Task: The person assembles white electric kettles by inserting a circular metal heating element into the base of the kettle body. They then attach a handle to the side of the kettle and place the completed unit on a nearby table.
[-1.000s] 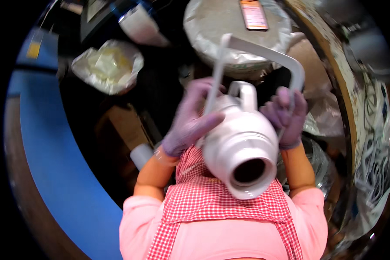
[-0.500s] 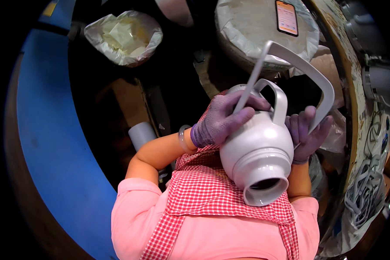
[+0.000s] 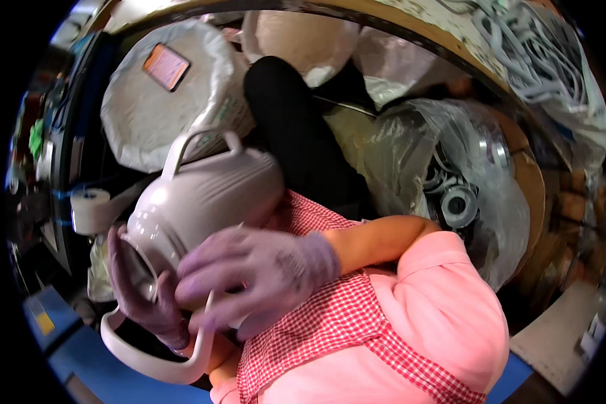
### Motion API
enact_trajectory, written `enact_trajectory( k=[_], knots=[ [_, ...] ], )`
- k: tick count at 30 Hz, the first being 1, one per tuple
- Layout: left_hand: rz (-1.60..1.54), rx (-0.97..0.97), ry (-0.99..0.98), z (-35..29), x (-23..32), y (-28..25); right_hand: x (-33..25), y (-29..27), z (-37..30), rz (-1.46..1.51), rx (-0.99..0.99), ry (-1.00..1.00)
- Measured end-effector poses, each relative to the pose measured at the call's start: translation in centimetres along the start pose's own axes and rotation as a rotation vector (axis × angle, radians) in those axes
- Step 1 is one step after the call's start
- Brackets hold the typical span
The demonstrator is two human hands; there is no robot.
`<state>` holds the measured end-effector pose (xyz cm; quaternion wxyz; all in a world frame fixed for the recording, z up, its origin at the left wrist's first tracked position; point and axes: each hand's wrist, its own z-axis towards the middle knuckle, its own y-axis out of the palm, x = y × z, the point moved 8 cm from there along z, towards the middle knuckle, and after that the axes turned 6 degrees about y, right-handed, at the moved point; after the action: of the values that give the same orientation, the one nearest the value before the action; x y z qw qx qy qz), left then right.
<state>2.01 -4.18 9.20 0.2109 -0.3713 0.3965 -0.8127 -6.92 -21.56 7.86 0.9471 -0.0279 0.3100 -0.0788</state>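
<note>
A glossy light-grey jug (image 3: 209, 188), shaped like a vacuum flask with a fixed loop grip on its side, lies tilted across my lap. Its mouth points to the left. My left hand (image 3: 145, 296), in a purple-grey glove, cups that mouth with long, partly bent fingers. A curved light-grey carrying handle (image 3: 158, 367) hangs below the hands, in front of my left forearm. The gloved right hand (image 3: 256, 276) reaches over from the right, slightly blurred, its fingers closed about one end of this handle. Where the handle meets the jug is hidden by the hands.
A plastic-lined bucket (image 3: 121, 128) bears a phone (image 3: 166, 66) at the far left. Grey ring-shaped parts (image 3: 459, 205) fill a clear bag to the right. Coiled grey strips (image 3: 532, 50) lie at the far right. A white roll (image 3: 89, 210) stands left of the jug.
My view has turned, so the bucket and phone now appear at the left. The jug's mouth has swung from facing me to the left; the carrying handle has dropped from above the jug to below it.
</note>
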Motion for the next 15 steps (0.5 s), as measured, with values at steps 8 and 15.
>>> enact_trajectory(
  k=[8, 15],
  knots=[
    [-0.526, 0.189, -0.348, -8.5, -11.7, -1.7, 0.8, -38.9, -46.2, -1.102, 0.629, 1.818],
    [-0.652, -0.073, -0.443, -3.9, -5.0, 4.5, -14.4, -40.1, -70.4, -0.707, 1.233, 2.092]
  ],
)
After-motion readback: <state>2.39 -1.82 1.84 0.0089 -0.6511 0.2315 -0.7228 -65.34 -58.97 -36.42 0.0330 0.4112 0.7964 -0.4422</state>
